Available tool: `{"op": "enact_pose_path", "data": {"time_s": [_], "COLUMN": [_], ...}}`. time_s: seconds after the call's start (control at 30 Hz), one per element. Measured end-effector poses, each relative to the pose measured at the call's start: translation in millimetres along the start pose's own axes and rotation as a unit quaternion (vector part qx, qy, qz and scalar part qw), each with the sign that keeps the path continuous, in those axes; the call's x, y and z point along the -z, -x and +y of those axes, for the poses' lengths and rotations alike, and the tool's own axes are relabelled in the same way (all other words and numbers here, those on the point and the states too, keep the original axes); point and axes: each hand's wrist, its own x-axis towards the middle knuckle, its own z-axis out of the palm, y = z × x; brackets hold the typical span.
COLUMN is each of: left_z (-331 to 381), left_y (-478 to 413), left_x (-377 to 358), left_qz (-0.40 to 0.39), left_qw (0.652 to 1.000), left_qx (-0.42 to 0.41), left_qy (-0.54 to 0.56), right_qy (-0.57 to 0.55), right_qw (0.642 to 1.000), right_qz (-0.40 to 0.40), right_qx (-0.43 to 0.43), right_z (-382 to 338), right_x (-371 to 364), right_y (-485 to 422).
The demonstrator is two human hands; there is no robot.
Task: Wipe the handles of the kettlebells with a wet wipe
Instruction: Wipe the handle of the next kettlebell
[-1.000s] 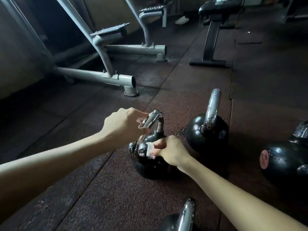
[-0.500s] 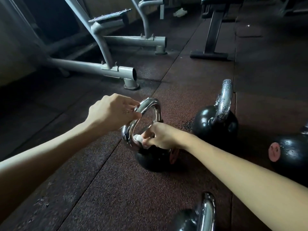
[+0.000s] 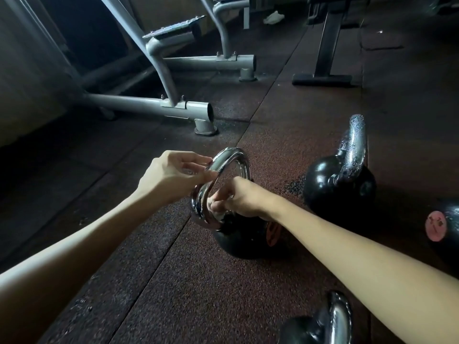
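The kettlebell [image 3: 238, 240] sits on the rubber floor [image 3: 173, 281], its chrome handle [image 3: 232, 157] leaning leftward. The left hand [image 3: 171, 177] pinches the handle's upper curve, seemingly to steady it, so the right hand [image 3: 241, 197], fingers curled, can press the wet wipe [image 3: 215, 212] against its lower leg.

Left hand [image 3: 173, 176], right hand [image 3: 239, 198]: fingers [image 3: 196, 158] curled.
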Motion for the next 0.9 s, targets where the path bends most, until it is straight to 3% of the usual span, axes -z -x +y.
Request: {"op": "enact_pose_path", "data": {"time_s": [0.07,0.2,0.27,0.37,0.47,0.6,0.67,0.8,0.9], "left_z": [2,5,7,4,3,-1,-6,-14,-11], "left_y": [0,0,2,2,1,1,0,1,3], "left_x": [-4,-3,0,5,8,6,10,14,10], "left_qz": [-0.001,-0.002,-0.002,0.006,0.010,0.015,0.020,0.034,0.025], "left_qw": [1.000,1.000,0.999,0.998,0.997,1.000,0.999,0.999,0.999], "left_qx": [-0.003,-0.008,-0.008,0.000,0.010,0.006,0.007,0.022,0.019], "left_qy": [0.008,-0.018,-0.046,-0.065,-0.070,-0.020,-0.025,-0.017,0.033], "right_qy": [-0.034,-0.294,-0.341,-0.377,-0.379,-0.339,-0.352,-0.276,-0.235], "right_qw": [0.999,0.950,0.927,0.914,0.915,0.903,0.896,0.932,0.919], "right_qz": [0.012,0.098,0.137,0.123,0.108,0.236,0.251,0.229,0.314], "right_qx": [-0.003,-0.045,-0.069,-0.084,-0.089,-0.122,-0.101,-0.052,-0.045], "right_z": [0,3,6,4,2,1,2,-1,-1], "right_x": [1,-4,-4,-6,-16,-10,-11,-31,-29], "right_y": [2,-4,-8,1,5,-13,-15,-13,-20]}}
